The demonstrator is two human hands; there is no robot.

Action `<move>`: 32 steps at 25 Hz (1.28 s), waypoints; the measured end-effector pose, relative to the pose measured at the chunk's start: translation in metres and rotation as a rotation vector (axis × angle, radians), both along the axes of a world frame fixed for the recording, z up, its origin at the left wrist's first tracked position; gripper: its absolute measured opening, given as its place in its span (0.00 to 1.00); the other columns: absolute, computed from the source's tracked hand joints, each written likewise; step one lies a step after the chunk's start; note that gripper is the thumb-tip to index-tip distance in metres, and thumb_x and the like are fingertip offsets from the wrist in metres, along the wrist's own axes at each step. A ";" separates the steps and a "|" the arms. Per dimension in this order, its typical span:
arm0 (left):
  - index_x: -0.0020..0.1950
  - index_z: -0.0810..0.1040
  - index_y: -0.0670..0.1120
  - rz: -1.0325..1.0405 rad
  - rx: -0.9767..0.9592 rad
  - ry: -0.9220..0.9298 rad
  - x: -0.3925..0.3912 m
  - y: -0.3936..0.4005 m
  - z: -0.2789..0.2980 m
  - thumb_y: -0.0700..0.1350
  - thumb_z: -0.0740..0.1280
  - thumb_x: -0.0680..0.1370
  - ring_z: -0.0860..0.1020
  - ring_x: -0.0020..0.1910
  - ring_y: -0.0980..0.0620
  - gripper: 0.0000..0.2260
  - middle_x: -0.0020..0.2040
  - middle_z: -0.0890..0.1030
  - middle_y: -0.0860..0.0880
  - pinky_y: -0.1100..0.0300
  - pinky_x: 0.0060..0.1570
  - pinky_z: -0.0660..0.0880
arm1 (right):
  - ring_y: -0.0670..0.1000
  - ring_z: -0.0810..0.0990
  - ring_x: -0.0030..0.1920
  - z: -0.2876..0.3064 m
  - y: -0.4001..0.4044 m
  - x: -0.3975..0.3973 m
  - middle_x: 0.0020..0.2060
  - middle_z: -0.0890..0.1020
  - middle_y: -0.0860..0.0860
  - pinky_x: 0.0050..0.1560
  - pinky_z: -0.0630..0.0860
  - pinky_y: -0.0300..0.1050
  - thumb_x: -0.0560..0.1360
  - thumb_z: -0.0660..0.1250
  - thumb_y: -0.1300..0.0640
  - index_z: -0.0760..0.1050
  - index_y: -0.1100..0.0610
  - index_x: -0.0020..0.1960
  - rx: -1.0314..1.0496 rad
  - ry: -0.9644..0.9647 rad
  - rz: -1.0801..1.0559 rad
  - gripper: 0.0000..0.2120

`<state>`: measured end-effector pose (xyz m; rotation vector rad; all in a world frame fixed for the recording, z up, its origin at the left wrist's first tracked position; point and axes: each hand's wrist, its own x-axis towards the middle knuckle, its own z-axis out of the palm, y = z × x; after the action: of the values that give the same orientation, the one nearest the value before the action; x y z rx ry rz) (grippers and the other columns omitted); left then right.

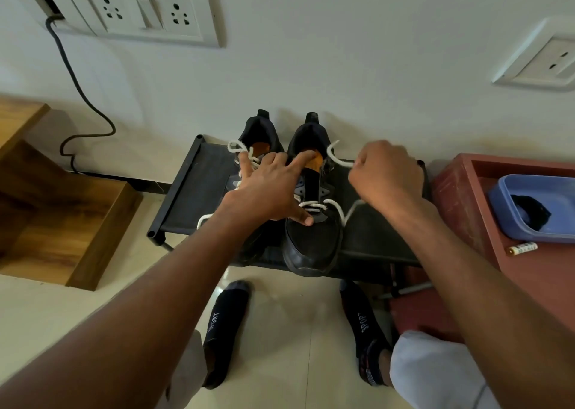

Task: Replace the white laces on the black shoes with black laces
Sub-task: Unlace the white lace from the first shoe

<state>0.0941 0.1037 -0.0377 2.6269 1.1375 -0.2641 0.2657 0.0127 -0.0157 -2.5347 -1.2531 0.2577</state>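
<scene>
We take the low black fabric-topped rack (199, 184) as our landmark. On its top, toes toward us, stand the two black sports shoes with orange insoles: the right-hand shoe (311, 247) at the middle, the left-hand shoe (261, 131) just beside it, largely hidden by our arm. The thick white braided cotton lace (337, 209) of the right-hand shoe is threaded only through the lowest eyelets, its loose lengths trailing onto the rack's right half.

Our left hand (270, 191) lies spread over both shoes, fingers straight, thumb pressing the toe-side vamp, holding nothing but steadying the pair. Our right hand (385, 175), above the rack's right end, is clenched round one free run of that lace, which comes out of the fist taut.

We judge the lace soft, limp and light, with enough tooth to drag in the eyelets; it should be taken close to the eyelet and drawn along the hole's line, the shoe pinned down. The shoes look light and would otherwise lift or slide on the fabric. To the right of the rack, a blue plastic tray (504, 203) on a reddish cabinet (466, 191) holds something dark, possibly the black laces; we cannot tell.
</scene>
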 end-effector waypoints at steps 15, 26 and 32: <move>0.44 0.88 0.46 0.120 -0.273 -0.386 0.012 -0.003 -0.003 0.39 0.77 0.73 0.82 0.44 0.52 0.02 0.41 0.85 0.51 0.49 0.50 0.81 | 0.62 0.77 0.66 -0.021 -0.003 -0.018 0.72 0.65 0.52 0.58 0.80 0.58 0.63 0.86 0.43 0.48 0.39 0.78 -0.462 0.214 0.508 0.58; 0.47 0.85 0.46 0.161 -0.285 -0.375 -0.010 0.008 0.014 0.45 0.75 0.78 0.76 0.35 0.59 0.04 0.34 0.78 0.55 0.65 0.36 0.69 | 0.64 0.71 0.74 -0.025 -0.003 -0.019 0.79 0.63 0.55 0.67 0.75 0.62 0.61 0.87 0.46 0.40 0.36 0.81 -0.383 0.319 0.468 0.67; 0.50 0.88 0.49 -0.036 -0.154 -0.263 0.007 0.000 -0.002 0.53 0.78 0.75 0.79 0.44 0.56 0.09 0.43 0.84 0.54 0.62 0.39 0.69 | 0.65 0.71 0.74 -0.028 0.000 -0.020 0.80 0.60 0.58 0.68 0.75 0.63 0.61 0.88 0.48 0.32 0.36 0.81 -0.389 0.320 0.445 0.73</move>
<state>0.1010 0.1033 -0.0400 2.4600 0.9449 -0.0101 0.2461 0.0122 -0.0434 -2.3303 -1.7459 1.0514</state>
